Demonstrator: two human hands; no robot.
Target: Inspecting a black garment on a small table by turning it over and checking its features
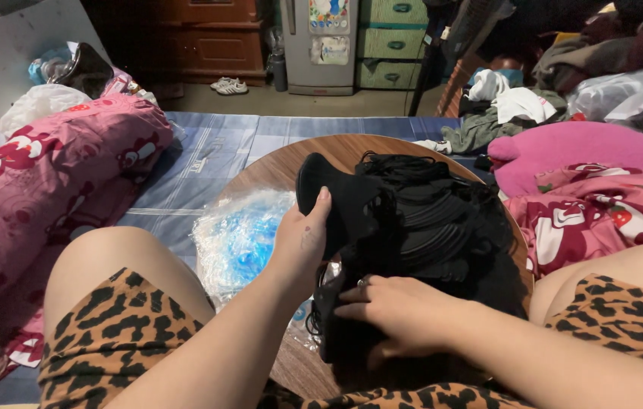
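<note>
A round wooden tabletop (276, 170) sits low on a blue striped mat (208, 151), between the person's bare knees and leopard-print shorts (102, 333). A pink bolster pillow with a red cartoon print (56, 167) lies along the mat on the left; a plain magenta cushion (579, 148) and heaped clothes fill the right side. At the far wall stand a small grey fridge (320, 45), green drawers (391, 42) and a dark wooden cabinet (200, 38), with a pair of white shoes (229, 85) on the floor. On the tabletop rests a pile of black fabric pieces with elastic loops (443, 220), and just beside it, to the left, a crinkled clear plastic bag with blue contents (242, 238). The left hand (302, 242) is raised, thumb up, fingers wrapped around one black fabric piece (333, 197) lifted at the pile's left edge. The right hand (393, 310) lies palm down on the near part of the pile, fingers spread and pressing flat, gripping nothing.
</note>
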